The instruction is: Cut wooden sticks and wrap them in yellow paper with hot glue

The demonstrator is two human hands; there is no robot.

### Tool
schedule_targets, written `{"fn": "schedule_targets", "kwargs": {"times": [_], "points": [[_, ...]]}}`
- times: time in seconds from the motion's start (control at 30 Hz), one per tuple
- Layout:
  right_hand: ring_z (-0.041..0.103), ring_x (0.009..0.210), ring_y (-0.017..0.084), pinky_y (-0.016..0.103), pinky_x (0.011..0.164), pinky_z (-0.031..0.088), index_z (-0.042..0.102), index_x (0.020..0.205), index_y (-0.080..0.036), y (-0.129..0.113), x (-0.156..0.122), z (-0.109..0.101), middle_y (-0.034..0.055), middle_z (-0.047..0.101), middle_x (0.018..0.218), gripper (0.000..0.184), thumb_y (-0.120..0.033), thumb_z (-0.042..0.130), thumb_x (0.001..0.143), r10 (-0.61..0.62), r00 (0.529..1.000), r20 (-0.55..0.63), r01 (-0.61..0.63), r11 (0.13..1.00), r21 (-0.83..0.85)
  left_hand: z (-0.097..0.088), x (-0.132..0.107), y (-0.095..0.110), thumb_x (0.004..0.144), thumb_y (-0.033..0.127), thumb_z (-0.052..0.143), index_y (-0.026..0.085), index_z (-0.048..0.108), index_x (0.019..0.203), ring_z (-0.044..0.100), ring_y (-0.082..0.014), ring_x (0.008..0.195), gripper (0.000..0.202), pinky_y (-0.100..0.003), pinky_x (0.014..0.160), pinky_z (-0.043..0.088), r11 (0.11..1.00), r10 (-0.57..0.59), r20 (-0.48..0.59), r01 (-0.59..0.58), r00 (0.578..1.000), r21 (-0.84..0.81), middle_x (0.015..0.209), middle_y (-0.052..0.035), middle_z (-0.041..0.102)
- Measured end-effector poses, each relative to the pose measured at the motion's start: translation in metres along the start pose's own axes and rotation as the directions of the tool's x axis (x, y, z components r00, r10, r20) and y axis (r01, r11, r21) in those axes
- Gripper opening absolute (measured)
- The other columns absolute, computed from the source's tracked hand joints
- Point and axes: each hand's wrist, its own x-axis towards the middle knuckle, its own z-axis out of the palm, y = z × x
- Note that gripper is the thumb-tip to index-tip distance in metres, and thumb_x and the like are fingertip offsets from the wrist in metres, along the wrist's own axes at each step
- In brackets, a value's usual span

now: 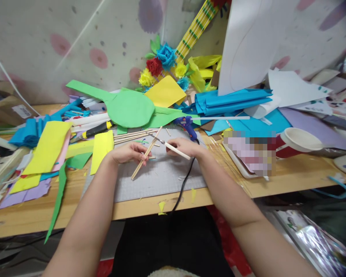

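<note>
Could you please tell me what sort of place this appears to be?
It looks like a paper-craft workspace, though I cannot tell whether at home or in a studio: there is a blue glue gun, a large green cutout and a cluster of handmade-looking flowers.

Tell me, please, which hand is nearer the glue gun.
Right: the right hand is just in front of the glue gun; the left hand is well to its left.

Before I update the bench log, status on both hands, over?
Left hand gripping wooden sticks. Right hand holding white-handled tool, which crosses the sticks in view; contact unclear. Blue glue gun just beyond right hand, black cord across grey mat.
</note>
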Motion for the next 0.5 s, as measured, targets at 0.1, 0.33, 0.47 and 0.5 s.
{"fn": "schedule_targets", "kwargs": {"times": [0.1,0.33,0.47,0.5], "points": [[0.045,0.059,0.01,0.021,0.053,0.03,0.054,0.067,-0.016,0.002,0.006,0.005,-0.0017,0.052,0.062,0.013,-0.027,0.05,0.062,0.023,0.987,-0.159,-0.025,1.0,-0.01,-0.002,-0.001,-0.001,0.057,0.027,0.074,0.015,0.068,0.085,0.062,-0.014,0.061,0.031,-0.026,0.061,0.05,0.998,0.047,-0.116,-0.042,0.992,0.046,0.076,-0.0059,0.068],[0.045,0.058,0.011,0.022,0.052,0.03,0.056,0.069,-0.015,0.013,0.01,0.001,-0.0015,0.052,0.059,0.017,-0.028,0.047,0.061,0.12,0.841,-0.528,-0.065,0.991,0.121,-0.016,-0.014,-0.002,0.065,0.037,0.061,0.019,0.068,0.089,0.058,-0.0148,0.06,0.031,-0.026,0.058,0.045,0.805,0.216,-0.487,0.129,0.846,0.579,0.068,-0.0005,0.065],[0.049,0.062,0.014,0.023,0.055,0.031,0.058,0.07,-0.016,0.005,0.01,0.008,0.0014,0.058,0.066,0.016,-0.027,0.049,0.064,0.129,0.869,-0.478,-0.158,0.987,-0.022,-0.026,-0.018,-0.007,0.061,0.032,0.061,0.021,0.069,0.088,0.06,-0.0178,0.074,0.03,-0.026,0.065,0.046,0.673,0.337,-0.478,0.148,0.811,0.725,0.084,-0.0015,0.066],[0.051,0.064,0.015,0.024,0.056,0.031,0.059,0.072,-0.016,0.002,0.01,0.011,0.0028,0.06,0.07,0.016,-0.027,0.049,0.065,0.138,0.868,-0.476,-0.197,0.977,-0.077,-0.027,-0.018,-0.007,0.06,0.03,0.061,0.021,0.068,0.088,0.059,-0.0182,0.079,0.031,-0.026,0.068,0.046,0.664,0.393,-0.496,0.134,0.774,0.736,0.089,-0.0021,0.065]]}}
